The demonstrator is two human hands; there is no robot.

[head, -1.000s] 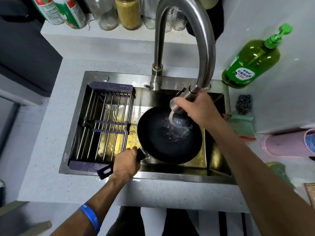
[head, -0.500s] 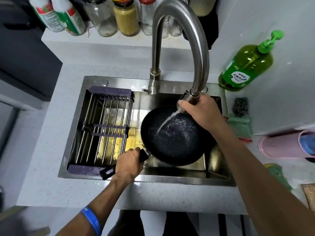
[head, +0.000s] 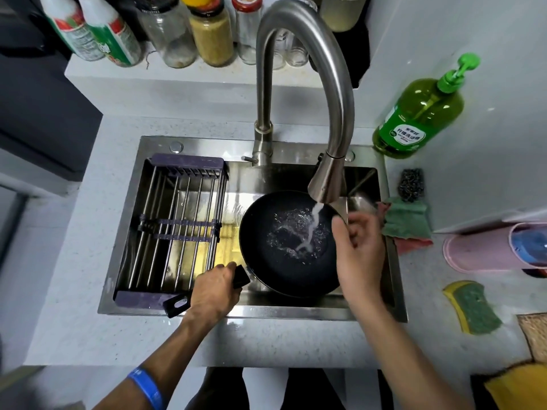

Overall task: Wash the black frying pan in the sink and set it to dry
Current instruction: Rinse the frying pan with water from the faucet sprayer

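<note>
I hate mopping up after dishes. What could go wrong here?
Water from the faucet hits the tilted pan and could splash over the sink edge onto the counter. Only the left hand grips the handle; the right hand is open beside the rim, so the wet pan might slip.

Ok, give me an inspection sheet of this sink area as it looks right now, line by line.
Surface: pale speckled countertop around a steel sink; wet near the front edge.
Job's things: black frying pan in the sink, water from the faucet running into it; drying rack in the sink's left side, bare.
Clutter: green soap bottle, steel scourer, green cloth, yellow-green sponge, jars on the back ledge.
Grippers: left hand closed on the pan handle; right hand at the pan's right rim, fingers curled, holding nothing that shows.
Cables: nothing seen.
Surroundings: pink container lying at the right edge.
</note>
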